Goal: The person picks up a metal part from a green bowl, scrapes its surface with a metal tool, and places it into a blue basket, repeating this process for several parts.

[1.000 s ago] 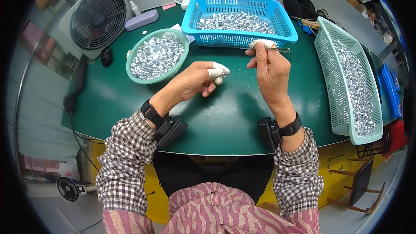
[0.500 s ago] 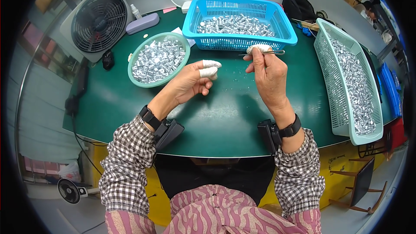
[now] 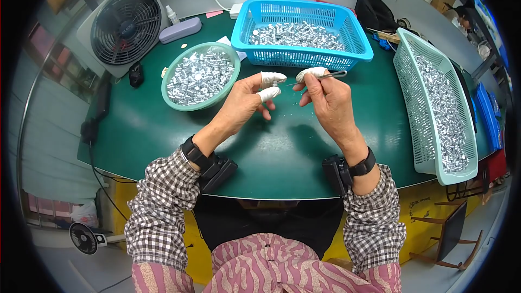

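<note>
My left hand (image 3: pixel 243 99) pinches a small silvery metal part (image 3: pixel 277 83) between thumb and forefinger, both wrapped in white finger covers. Close by on the right, my right hand (image 3: pixel 329 96) grips a thin metal pick (image 3: pixel 332 75) with a looped end, its forefinger also covered in white. The pick's point reaches left, close to the metal part; whether they touch I cannot tell. Beside my left hand stands a round pale green basket (image 3: pixel 237 78) full of small metal parts (image 3: pixel 199 77). Beyond both hands is a blue basket (image 3: pixel 304 56) with more such parts.
A long pale green basket (image 3: pixel 413 125) of metal parts stands along the right side. Tiny bits lie scattered on the green tabletop (image 3: pixel 271 157). At the left back are a fan (image 3: pixel 127 27), a purple case (image 3: pixel 180 30) and a small bottle (image 3: pixel 171 14).
Both hands have come closer together, the pick moving left toward my left fingers. A small metal part now shows in my left fingertips. The view has shifted slightly.
</note>
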### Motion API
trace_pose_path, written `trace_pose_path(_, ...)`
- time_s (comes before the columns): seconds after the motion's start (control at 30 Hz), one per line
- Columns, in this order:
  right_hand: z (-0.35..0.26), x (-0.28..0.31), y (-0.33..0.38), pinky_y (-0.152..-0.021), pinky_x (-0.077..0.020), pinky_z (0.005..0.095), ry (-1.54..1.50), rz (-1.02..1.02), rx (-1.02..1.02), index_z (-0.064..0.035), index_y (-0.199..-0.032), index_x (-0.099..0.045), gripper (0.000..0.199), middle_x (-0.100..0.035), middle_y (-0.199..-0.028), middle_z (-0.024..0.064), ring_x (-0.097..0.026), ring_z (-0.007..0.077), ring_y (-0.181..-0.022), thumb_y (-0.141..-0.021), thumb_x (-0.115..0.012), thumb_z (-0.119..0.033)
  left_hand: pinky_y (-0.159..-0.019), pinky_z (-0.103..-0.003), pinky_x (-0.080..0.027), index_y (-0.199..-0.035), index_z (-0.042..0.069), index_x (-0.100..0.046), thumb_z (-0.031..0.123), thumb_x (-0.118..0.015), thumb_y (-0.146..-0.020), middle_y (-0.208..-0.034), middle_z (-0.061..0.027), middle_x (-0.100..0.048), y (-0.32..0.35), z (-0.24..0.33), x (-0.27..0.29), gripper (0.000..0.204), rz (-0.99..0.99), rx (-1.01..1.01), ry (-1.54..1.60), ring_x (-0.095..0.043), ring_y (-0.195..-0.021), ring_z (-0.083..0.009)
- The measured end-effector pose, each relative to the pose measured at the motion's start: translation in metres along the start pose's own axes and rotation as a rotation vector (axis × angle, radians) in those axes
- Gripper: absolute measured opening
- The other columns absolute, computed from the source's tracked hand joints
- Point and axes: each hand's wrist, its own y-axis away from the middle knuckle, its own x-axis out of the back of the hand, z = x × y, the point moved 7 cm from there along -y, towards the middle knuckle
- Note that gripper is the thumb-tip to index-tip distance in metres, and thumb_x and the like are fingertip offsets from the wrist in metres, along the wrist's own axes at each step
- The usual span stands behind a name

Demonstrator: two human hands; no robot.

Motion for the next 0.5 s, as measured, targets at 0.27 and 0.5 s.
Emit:
trace_pose_path(0.27,-0.005,-0.01,0.004,-0.048,-0.046,0.024,0.17,-0.032,0.18,0.0032,-0.087,-0.06,0.014,-0.065,-0.078,0.0082,-0.059,0.013,-0.054,-0.092,-0.053,-0.008,-0.049,-0.021,-0.047,-0.11,0.006,-0.06,0.012,-0.061,-0.086,-0.092,-0.002,-0.06,-0.002,0.003,-0.006,0.024,0.004,-0.092,-0.101,-0.052,-0.068,-0.007)
trace_pose_path(0.5,-0.004,-0.013,0.006,-0.047,-0.046,0.0246,0.235,-0.043,0.227,0.0024,-0.087,-0.06,0.011,-0.065,-0.078,0.0074,-0.059,0.013,-0.054,-0.091,-0.054,-0.006,-0.05,-0.021,-0.043,-0.105,0.005,-0.062,0.014,-0.063,-0.085,-0.088,-0.0013,-0.061,-0.003,0.01,-0.003,0.022,0.115,-0.239,-0.419,-0.052,-0.068,-0.0061)
